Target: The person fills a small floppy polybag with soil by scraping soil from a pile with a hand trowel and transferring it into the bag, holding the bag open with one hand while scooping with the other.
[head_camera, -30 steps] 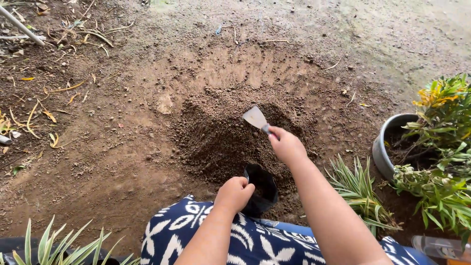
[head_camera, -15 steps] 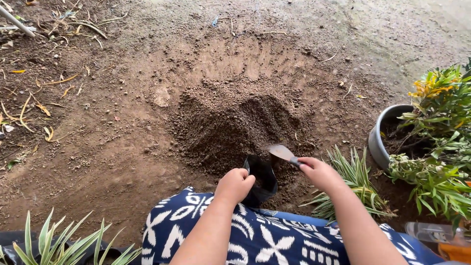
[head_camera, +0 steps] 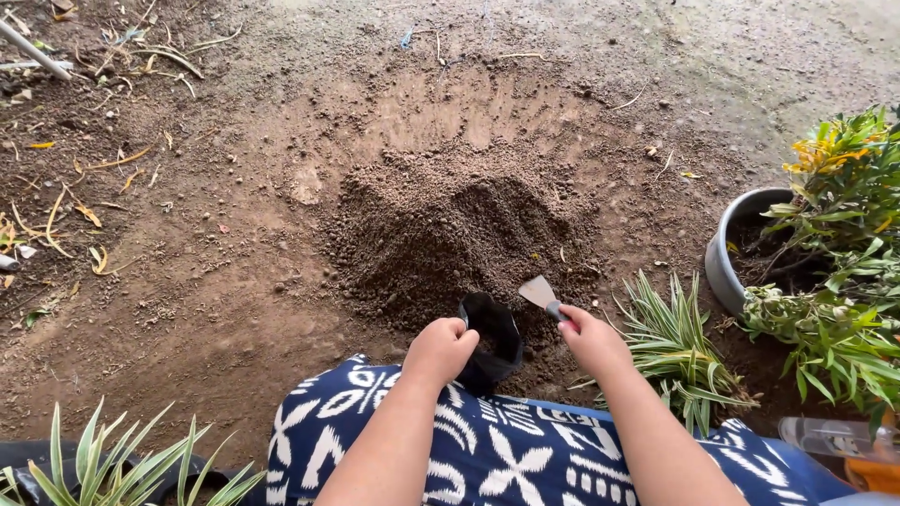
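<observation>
My left hand (head_camera: 441, 349) grips the rim of a small black planting bag (head_camera: 495, 330) standing open at the near foot of a soil heap (head_camera: 450, 239). My right hand (head_camera: 591, 339) holds a small flat metal trowel (head_camera: 540, 293) by its handle, the blade hovering just right of the bag's mouth. My knees in blue-and-white patterned cloth (head_camera: 487, 450) are right below the bag.
A striped-leaf plant (head_camera: 675, 351) lies on the ground to the right of my right hand. A grey pot (head_camera: 727, 253) with green and yellow foliage stands at far right. More striped leaves (head_camera: 112, 464) are at bottom left. Dry leaves and a pipe lie at top left.
My right hand brought the trowel from up on the soil heap down and toward me, ending beside the bag's mouth. My left hand stayed on the bag's rim.
</observation>
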